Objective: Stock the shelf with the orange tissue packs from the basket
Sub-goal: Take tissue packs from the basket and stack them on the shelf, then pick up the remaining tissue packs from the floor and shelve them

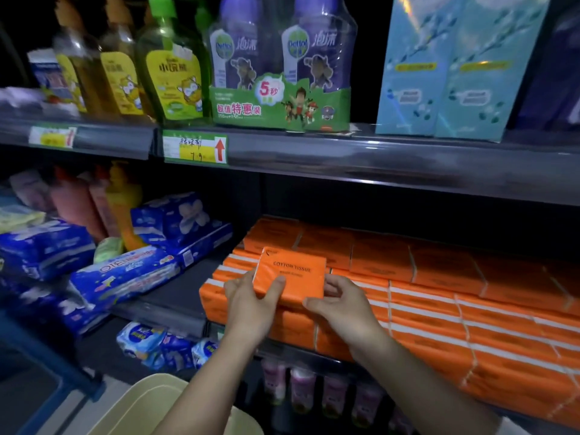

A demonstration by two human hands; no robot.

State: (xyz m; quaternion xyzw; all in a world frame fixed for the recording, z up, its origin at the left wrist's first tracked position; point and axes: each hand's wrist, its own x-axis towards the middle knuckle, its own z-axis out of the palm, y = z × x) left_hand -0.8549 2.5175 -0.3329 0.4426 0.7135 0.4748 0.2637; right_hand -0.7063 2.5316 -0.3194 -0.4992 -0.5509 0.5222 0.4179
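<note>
An orange tissue pack (293,273) printed "COTTON TISSUE" is held flat between both hands above the left end of the stacked orange packs (439,296) on the middle shelf (175,312). My left hand (251,304) grips its left edge, thumb on top. My right hand (340,304) holds its right lower corner. The cream basket (147,409) sits low in front, only its rim showing; its contents are hidden.
Blue tissue and pad packs (125,277) lie left of the orange stack. Bottles stand behind them. The upper shelf (345,152) holds soap bottles, a Dettol twin pack (279,67) and pale blue boxes (448,67). Pink bottles (301,390) stand on the shelf below.
</note>
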